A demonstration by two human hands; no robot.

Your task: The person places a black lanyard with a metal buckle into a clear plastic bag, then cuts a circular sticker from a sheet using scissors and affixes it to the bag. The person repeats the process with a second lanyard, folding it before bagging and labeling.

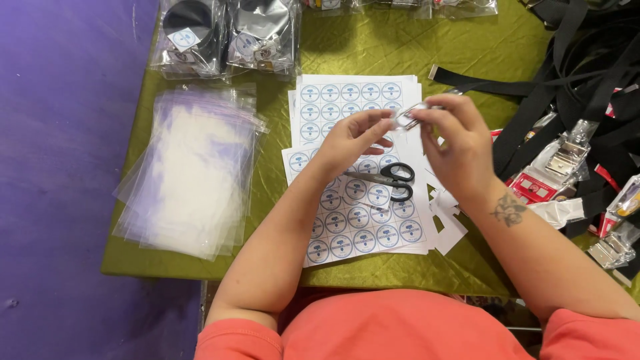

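Your left hand (350,137) and right hand (457,150) meet above the sticker sheets (360,200), fingertips of both pinched on one small clear packet (407,117), just above the black scissors (390,180) lying there.

Tabletop (347,50) draped in olive-green cloth, purple floor (60,200) to the left. On the left, a loose pile of clear plastic bags (190,173). At the far left edge, bagged black items (227,37). In the middle, overlapping sheets of round blue-and-white stickers (363,230), black-handled scissors (390,179) lying across them. Just right of the sheets, white paper offcuts (448,217). On the right, a tangle of black straps (580,80) and metal clips in clear wrappers (567,160).
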